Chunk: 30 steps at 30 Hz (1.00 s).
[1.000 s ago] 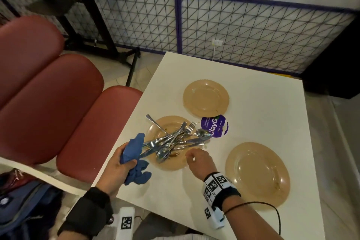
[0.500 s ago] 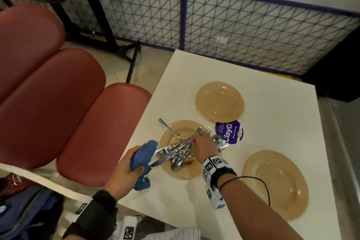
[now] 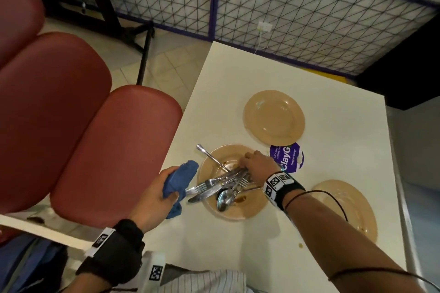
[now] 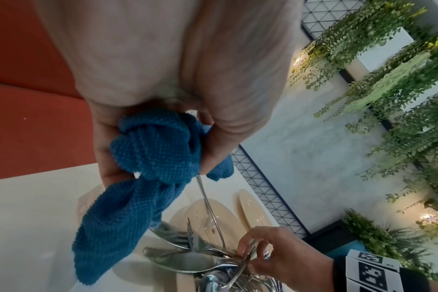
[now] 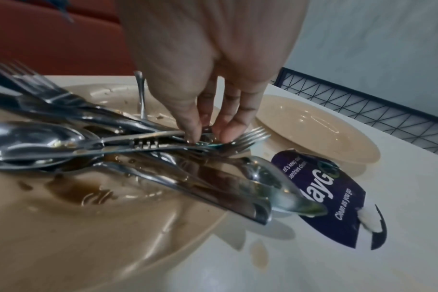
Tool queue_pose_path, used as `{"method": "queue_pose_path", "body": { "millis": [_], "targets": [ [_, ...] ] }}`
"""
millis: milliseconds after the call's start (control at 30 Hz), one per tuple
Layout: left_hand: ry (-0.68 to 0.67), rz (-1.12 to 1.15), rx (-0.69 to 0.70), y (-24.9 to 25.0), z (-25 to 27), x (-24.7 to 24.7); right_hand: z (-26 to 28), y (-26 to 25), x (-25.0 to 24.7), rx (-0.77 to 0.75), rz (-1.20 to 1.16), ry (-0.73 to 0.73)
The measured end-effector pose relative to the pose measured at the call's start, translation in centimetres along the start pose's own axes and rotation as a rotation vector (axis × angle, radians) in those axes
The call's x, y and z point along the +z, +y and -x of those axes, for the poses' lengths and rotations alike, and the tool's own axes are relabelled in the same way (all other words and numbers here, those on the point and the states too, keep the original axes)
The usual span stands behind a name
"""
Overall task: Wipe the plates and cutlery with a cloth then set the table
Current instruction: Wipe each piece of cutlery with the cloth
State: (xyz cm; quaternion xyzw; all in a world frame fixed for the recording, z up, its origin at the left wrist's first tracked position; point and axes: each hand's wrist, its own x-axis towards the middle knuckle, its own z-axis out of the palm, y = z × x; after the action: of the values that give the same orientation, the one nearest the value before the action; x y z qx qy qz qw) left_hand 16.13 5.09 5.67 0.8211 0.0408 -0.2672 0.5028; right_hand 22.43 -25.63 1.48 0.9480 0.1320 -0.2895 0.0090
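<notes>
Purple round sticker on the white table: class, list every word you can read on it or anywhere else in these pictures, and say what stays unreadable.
"ClayG": large white letters on the purple round sticker, its end cut off in the head view.
"Clean as you go": small line below it.
"Let's keep our pantries clean": small line above, partly hidden by a spoon.
Black-and-white square codes on the wristbands: patterns only, no words.

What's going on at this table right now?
A person is sorting dirty cutlery piled on the nearest plate. The right hand pinches into the heap of forks, spoons and knives, while the left hand grips a bunched blue cloth beside it. Two other plates sit bare on the white table.
</notes>
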Motion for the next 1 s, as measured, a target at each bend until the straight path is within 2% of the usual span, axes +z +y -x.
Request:
{"method": "queue_pose_path", "body": {
  "millis": [233,333,467,667,833,1000],
  "targets": [
    [-0.063,0.044,-0.029,-0.4,-1.3,0.0,0.3,1.0,-0.6,-0.044,0.006,-0.009],
    [-0.055,0.047,-0.029,-0.6,-1.4,0.1,0.4,1.4,-1.0,-0.042,-0.024,-0.043],
    [-0.033,0.061,-0.042,-0.6,-1.2,0.6,0.8,1.8,-1.2,-0.055,-0.073,-0.008],
    [-0.015,0.255,-0.088,-0.6,-0.3,1.3,2.5,2.2,-1.2,-0.046,-0.19,0.013],
    [0.106,0.502,0.002,0.9,-0.6,1.8,5.3,2.7,-0.5,0.025,-0.537,0.001],
    [0.048,0.823,0.12,4.7,-2.3,3.3,10.0,2.1,-0.3,0.026,-1.048,-0.043]
  ]
}}
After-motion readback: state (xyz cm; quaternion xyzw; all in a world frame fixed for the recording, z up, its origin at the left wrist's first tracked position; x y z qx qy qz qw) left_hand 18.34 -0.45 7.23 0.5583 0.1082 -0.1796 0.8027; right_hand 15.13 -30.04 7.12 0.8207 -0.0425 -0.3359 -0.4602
